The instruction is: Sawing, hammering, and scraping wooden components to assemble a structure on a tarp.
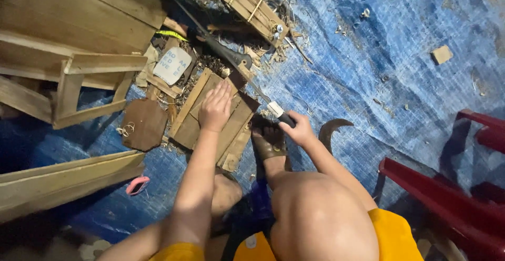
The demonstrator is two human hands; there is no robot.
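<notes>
Head view is showing a person sitting low over a blue tarp (pixel 368 82), the left hand (pixel 215 108) pressing flat, fingers spread and holding nothing, on a small slatted wooden panel (pixel 210 119) that is lying on the tarp just ahead of the knees. The right hand (pixel 300 129) is curling its fingers closed around the dark handle of a long thin blade (pixel 231 58), which is reaching away over the panel's far edge. The panel is looking light, stiff and rough, likely splintery at its edges, so a flat palm on the slats is suiting it. The blade is looking narrow and springy; the handle is the only safe place to grip. A bare foot (pixel 268 142) is resting just beside the panel.
</notes>
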